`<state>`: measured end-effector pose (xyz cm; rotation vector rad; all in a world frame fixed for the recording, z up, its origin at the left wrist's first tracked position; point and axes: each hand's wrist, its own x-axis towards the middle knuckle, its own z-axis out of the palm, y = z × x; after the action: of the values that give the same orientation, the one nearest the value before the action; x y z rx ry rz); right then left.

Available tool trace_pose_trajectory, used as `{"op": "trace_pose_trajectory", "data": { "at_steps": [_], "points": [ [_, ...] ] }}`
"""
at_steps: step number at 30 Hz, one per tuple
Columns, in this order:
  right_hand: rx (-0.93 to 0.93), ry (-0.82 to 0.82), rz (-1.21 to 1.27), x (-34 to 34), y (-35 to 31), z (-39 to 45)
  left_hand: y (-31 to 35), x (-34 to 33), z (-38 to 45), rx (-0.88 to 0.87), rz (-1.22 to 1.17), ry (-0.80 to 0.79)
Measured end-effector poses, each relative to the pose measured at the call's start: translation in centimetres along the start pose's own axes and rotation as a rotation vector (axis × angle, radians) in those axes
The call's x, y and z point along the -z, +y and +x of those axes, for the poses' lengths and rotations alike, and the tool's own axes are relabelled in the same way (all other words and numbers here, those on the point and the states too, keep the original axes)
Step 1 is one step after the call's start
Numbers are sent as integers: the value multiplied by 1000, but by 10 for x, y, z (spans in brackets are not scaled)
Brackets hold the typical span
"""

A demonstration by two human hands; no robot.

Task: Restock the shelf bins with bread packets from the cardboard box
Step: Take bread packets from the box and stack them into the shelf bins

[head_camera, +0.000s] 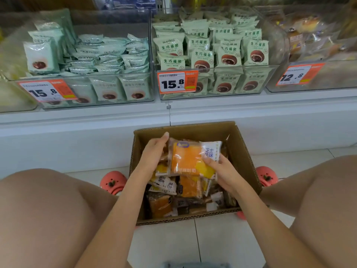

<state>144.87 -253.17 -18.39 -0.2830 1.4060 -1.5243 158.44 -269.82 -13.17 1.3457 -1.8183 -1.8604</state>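
- Cardboard box [245, 157], open at the top, stands on the tiled floor [166, 242] between the person's knees, just in front of the white shelf base [77, 132].
- Orange and yellow bread packets [181, 192] fill the box in a loose heap, some flat, some tilted.
- Both hands hold 1 orange bread packet [188, 158] above the heap, at the far half of the box.
- Left hand [154, 149] lies along the packet's left edge, fingers straight and pointing toward the shelf, pressing rather than curling.
- Right hand [222, 169] grips the packet's lower right corner, thumb on its face beside the white printed panel, fingers curled underneath.
- Above, 3 clear shelf bins show: the left bin [116, 101] holds pale green packets lying mostly flat, the middle bin [257, 89] is packed with upright green packets [228, 53], and the right bin [313, 88] holds blurred yellowish packets.
- Orange price tags read 15.8 on the left bin [45, 90] and the middle bin [176, 82], and 12.8 on the right bin [298, 74].
- Pink shoes [113, 181] show on either side of the box.
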Motion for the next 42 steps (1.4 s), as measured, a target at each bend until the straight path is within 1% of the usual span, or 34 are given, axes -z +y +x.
{"op": "trace_pose_trajectory", "data": {
  "at_steps": [1,2,3,4,5,7,9,11,12,13,14,15,16,17,18,20,21,23,25,27,28,29,31,33,36,37,39,41,42],
  "points": [
    [-20,-6,147,-2,-1,-2,0,-3,-2,102,-130,-85],
    [-33,-11,251,-5,-2,-5,-1,-8,-5,145,-221,-159],
    [-38,-23,313,-8,-2,-7,1,-13,-10,132,-247,-209],
    [-41,-34,348,-10,-1,-8,2,-18,-12,85,-224,-222],
    [-44,-46,363,-13,1,-10,3,-21,-15,23,-165,-203],
    [-61,-72,348,-15,6,-9,2,-24,-17,-119,0,-113],
    [-73,-110,308,-15,8,-9,-1,-21,-16,-215,72,-24],
    [-46,-64,220,-16,4,-10,-2,-17,-16,-302,108,11],
    [-4,16,129,-17,1,-11,-1,-16,-15,-357,142,25],
    [65,127,-34,-16,-3,-11,2,-15,-17,-420,190,36],
    [163,253,-259,-15,-8,-12,5,-15,-19,-485,251,42],
    [272,329,-491,-13,-16,-12,7,-14,-21,-538,314,42],
    [373,335,-688,-13,-24,-12,8,-14,-22,-576,364,34],
    [428,277,-833,-14,-35,-13,10,-13,-24,-607,390,14],
    [416,187,-908,-14,-46,-10,12,-13,-27,-634,397,-7],
    [345,11,-930,-18,-67,-11,19,-12,-29,-681,390,-35],
    [341,-41,-913,-19,-76,-13,27,-12,-31,-704,388,-33],
    [406,-65,-857,-24,-96,-18,46,-8,-34,-761,377,3],
    [502,-40,-800,-28,-118,-25,72,-1,-35,-809,281,48],
    [610,29,-779,-32,-150,-35,106,7,-36,-876,181,140],
    [670,76,-763,-32,-169,-40,125,12,-35,-952,179,230],
    [731,109,-747,-30,-192,-45,146,15,-35,-1030,210,332],
    [851,174,-743,-27,-244,-60,193,16,-37,-1120,309,515],
    [980,258,-785,-26,-304,-76,243,11,-39,-1214,383,644],
    [1196,387,-833,-31,-395,-91,310,-4,-21,-1470,560,787],
    [1252,442,-867,-32,-423,-91,330,-9,-11,-1496,634,837],
    [1312,520,-935,-34,-471,-85,360,-20,10,-1443,768,948],
    [1314,578,-1065,-36,-509,-69,372,-27,32,-1396,874,1016],
    [1306,581,-1152,-37,-524,-59,372,-28,42,-1408,915,1038]
  ]
}}
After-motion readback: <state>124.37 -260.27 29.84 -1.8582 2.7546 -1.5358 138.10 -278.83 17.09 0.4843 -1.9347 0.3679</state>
